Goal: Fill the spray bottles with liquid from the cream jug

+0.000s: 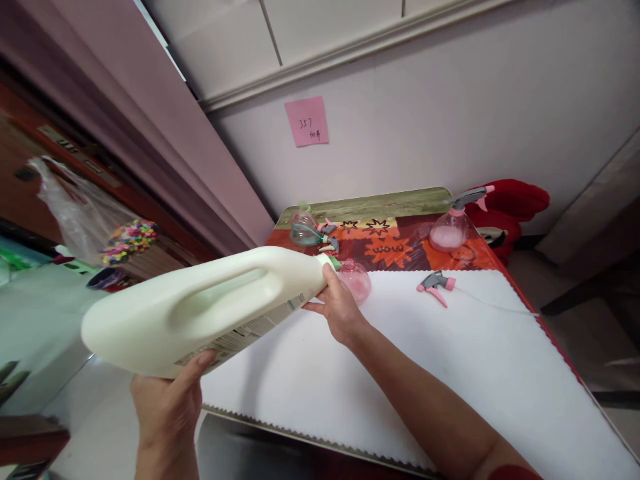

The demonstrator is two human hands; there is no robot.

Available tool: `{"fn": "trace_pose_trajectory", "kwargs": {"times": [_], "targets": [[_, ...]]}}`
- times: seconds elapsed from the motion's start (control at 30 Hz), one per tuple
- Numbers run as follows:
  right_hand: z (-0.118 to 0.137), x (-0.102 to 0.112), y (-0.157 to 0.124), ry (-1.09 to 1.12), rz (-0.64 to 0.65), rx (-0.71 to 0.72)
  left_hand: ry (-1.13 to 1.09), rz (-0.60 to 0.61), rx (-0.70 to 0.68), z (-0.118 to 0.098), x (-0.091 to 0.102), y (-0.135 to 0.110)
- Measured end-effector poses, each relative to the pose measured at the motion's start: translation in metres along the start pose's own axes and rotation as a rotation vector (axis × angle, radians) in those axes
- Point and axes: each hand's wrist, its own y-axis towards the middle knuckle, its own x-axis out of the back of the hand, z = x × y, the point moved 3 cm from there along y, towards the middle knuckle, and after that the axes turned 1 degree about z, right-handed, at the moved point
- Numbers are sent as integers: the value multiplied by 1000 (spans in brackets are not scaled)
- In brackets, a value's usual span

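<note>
A large pale detergent jug (150,300) lies tilted almost on its side across my two hands. My left hand (173,397) is closed around its lower body, thumb over the printed label. Up at the neck, my right hand (340,303) grips the jug's mouth end. That mouth is at the opening of a round pink bottle (356,283) on the white mat; whether they touch I cannot tell. A grey and pink spray head (437,287) with a clear tube lies on the mat to the right.
A pink spray bottle (450,230) with whitish liquid stands at the table's far right. Clear and green-tinted bottles (305,232) and more spray heads (331,243) sit at the far left. A red plush item (515,203) is behind the right edge. A plastic bag (75,213) hangs left.
</note>
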Motion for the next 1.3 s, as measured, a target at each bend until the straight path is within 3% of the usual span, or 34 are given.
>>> {"fn": "trace_pose_trajectory", "kwargs": {"times": [1.3], "targets": [[1,-2,-3,-4,19,4,-5,-12,-41,-2,1,-2]]}}
